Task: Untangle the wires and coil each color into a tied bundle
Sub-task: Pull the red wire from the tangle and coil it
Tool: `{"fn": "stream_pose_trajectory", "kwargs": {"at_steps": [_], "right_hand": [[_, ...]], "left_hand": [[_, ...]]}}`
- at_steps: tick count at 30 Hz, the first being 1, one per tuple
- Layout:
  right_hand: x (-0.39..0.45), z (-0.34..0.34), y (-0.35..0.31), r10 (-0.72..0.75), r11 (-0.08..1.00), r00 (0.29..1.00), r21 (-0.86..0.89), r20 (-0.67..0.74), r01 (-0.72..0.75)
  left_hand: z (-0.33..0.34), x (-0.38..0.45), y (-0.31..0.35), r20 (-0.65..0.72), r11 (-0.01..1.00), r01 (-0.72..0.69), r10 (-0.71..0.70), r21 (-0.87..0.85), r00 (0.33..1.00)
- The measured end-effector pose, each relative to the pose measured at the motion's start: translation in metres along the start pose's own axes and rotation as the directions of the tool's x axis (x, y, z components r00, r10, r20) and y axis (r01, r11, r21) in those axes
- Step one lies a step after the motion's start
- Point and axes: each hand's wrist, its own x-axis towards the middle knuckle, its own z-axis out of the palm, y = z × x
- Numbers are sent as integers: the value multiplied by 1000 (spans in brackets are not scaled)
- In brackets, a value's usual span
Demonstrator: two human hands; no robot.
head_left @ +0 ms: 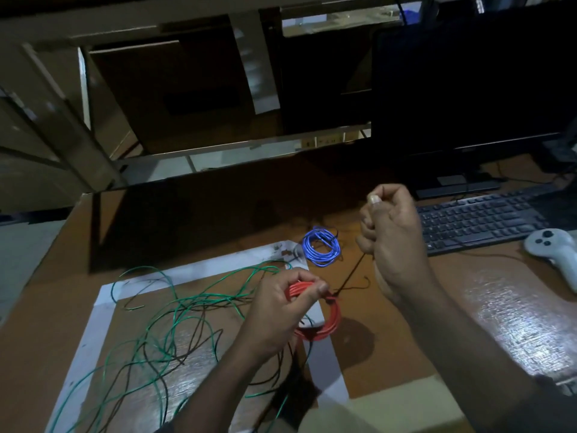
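Observation:
My left hand grips a coil of red wire held just above the table. A thin black tie string runs taut from the coil's top up to my right hand, which is closed around its upper end. A coiled blue wire bundle lies on the table beyond the red coil. Loose green wire and black wire lie tangled together on the left, over the taped square.
A white tape outline marks a square on the brown table. A black keyboard and a dark monitor stand at the right rear. A white game controller lies at the far right edge.

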Motion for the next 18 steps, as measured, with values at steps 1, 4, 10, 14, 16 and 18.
{"fn": "stream_pose_trajectory", "kwargs": {"at_steps": [1,4,10,14,16,18], "right_hand": [[1,0,1,-7,1000,1000,-11,7,7],[-5,-6,10,6,1000,1000,-25,21,-6],[-18,-18,30,64,991,995,-119,73,-55],[-35,-31,47,268,945,949,-239,169,-224],[-44,-31,56,358,914,915,-270,186,-302],[-52,-29,64,432,889,883,-253,184,-382]], "left_hand": [[-1,1,-1,-39,1000,2,-3,-11,999],[-5,2,-4,-106,1000,6,-6,4,994],[-3,-6,-19,-177,950,208,-252,-232,951],[0,2,-17,-215,905,214,-306,-367,927],[2,7,-12,-204,873,232,-344,-429,917],[3,13,-12,-192,840,244,-374,-485,907]]}}
